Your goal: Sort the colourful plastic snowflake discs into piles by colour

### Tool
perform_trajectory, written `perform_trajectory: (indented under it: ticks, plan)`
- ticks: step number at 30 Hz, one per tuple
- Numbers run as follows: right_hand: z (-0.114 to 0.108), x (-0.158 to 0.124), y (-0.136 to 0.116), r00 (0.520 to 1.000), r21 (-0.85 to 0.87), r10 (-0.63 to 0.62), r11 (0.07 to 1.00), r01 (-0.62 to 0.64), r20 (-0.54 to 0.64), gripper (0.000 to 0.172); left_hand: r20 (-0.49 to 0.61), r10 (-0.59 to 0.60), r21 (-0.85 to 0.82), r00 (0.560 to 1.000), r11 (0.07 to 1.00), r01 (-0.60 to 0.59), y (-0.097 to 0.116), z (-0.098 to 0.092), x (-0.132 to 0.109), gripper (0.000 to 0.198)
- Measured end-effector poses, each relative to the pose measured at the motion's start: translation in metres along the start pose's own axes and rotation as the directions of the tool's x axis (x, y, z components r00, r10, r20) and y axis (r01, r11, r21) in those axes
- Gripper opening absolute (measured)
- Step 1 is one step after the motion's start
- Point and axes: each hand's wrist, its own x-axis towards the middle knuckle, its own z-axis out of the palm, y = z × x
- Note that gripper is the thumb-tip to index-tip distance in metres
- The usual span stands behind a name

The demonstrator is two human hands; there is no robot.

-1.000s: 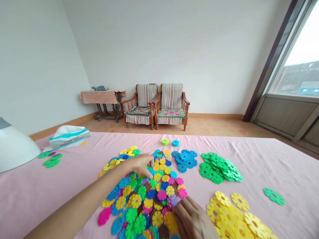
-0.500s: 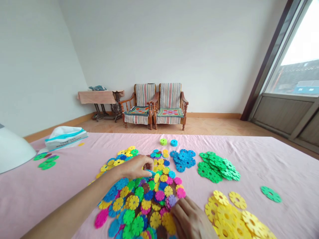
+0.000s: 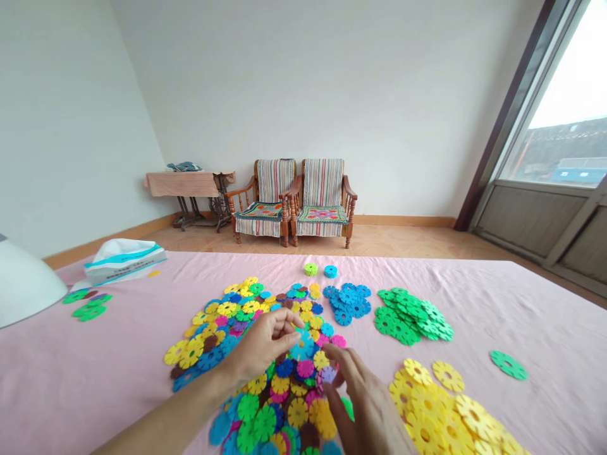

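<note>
My left hand (image 3: 270,338) pinches a light blue notched plastic disc (image 3: 303,346) between thumb and fingers, just above a mixed heap of small snowflake discs (image 3: 258,382) in several colours. To its right is my right hand (image 3: 358,395), thumb and fingers apart, close to a stack of purple discs (image 3: 327,376) at the heap's edge. A green disc (image 3: 348,407) shows between that thumb and the fingers; whether it is touched I cannot tell. My forearm and hands hide part of the heap.
Right of the heap are piles of blue discs (image 3: 348,303), green discs (image 3: 412,315) and yellow discs (image 3: 441,411). A lime stack (image 3: 311,270) and a blue stack (image 3: 331,272) stand behind. Tissues (image 3: 126,262) and a white rounded object (image 3: 28,284) are at left, on pink cloth (image 3: 535,303).
My left hand has come right and nearer from the middle of the heap, lifting the light blue disc. My right hand has risen slightly, and its fingers have spread.
</note>
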Motion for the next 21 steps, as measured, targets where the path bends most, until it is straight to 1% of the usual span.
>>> perform_trajectory:
  ticks: [2, 5, 8, 10, 12, 13, 14, 15, 16, 17, 19, 21]
  plan:
    - [0.001, 0.007, -0.008, 0.999, -0.034, -0.041, 0.999, 0.040, -0.021, 0.047, 0.034, -0.008, -0.069, 0.999, 0.998, 0.010, 0.001, 0.010, -0.011, 0.040]
    - [0.006, 0.011, -0.014, 0.995, -0.049, -0.095, 0.994, 0.094, -0.026, 0.048, 0.079, -0.013, -0.157, 0.997, 0.987, 0.026, 0.004, 0.021, -0.024, 0.043]
    - [0.013, 0.006, -0.013, 0.993, -0.034, -0.115, 0.993, 0.115, -0.010, 0.051, 0.085, -0.051, -0.217, 0.995, 0.974, 0.068, 0.004, 0.024, -0.032, 0.043]
    - [0.017, 0.002, -0.013, 0.994, 0.006, -0.105, 0.994, 0.105, 0.043, 0.057, 0.088, -0.059, -0.222, 0.994, 0.972, 0.077, 0.003, 0.025, -0.037, 0.040]
    - [0.019, -0.001, -0.014, 0.985, 0.094, -0.083, 0.993, 0.069, 0.152, 0.056, 0.100, -0.048, -0.195, 0.994, 0.978, 0.067, -0.001, 0.024, -0.043, 0.035]
    - [0.018, -0.001, -0.015, 0.977, 0.144, -0.072, 0.989, 0.043, 0.203, 0.053, 0.089, -0.039, -0.168, 0.995, 0.984, 0.053, -0.003, 0.024, -0.047, 0.033]
    - [0.018, -0.001, -0.015, 0.971, 0.182, -0.058, 0.983, 0.015, 0.233, 0.050, 0.052, -0.023, -0.126, 0.998, 0.992, 0.030, -0.007, 0.023, -0.052, 0.032]
    - [0.016, 0.000, -0.015, 0.970, 0.206, -0.045, 0.979, -0.005, 0.239, 0.048, -0.008, 0.002, -0.066, 1.000, 0.998, -0.002, -0.011, 0.021, -0.056, 0.030]
    - [0.013, 0.003, -0.013, 0.976, 0.212, -0.028, 0.977, -0.020, 0.216, 0.047, -0.085, 0.036, 0.012, 0.996, 0.999, -0.035, -0.015, 0.019, -0.061, 0.029]
    - [0.010, 0.008, -0.009, 0.983, 0.204, -0.004, 0.978, -0.034, 0.182, 0.046, -0.171, 0.083, 0.102, 0.982, 0.993, -0.066, -0.021, 0.017, -0.066, 0.028]
    - [0.003, 0.025, 0.006, 0.992, 0.165, 0.050, 0.984, -0.069, 0.113, 0.040, -0.311, 0.197, 0.277, 0.930, 0.955, -0.110, -0.032, 0.010, -0.074, 0.024]
    - [-0.003, 0.051, 0.030, 0.988, 0.103, 0.124, 0.986, -0.133, 0.088, 0.033, -0.377, 0.288, 0.393, 0.880, 0.910, -0.130, -0.042, 0.004, -0.078, 0.020]
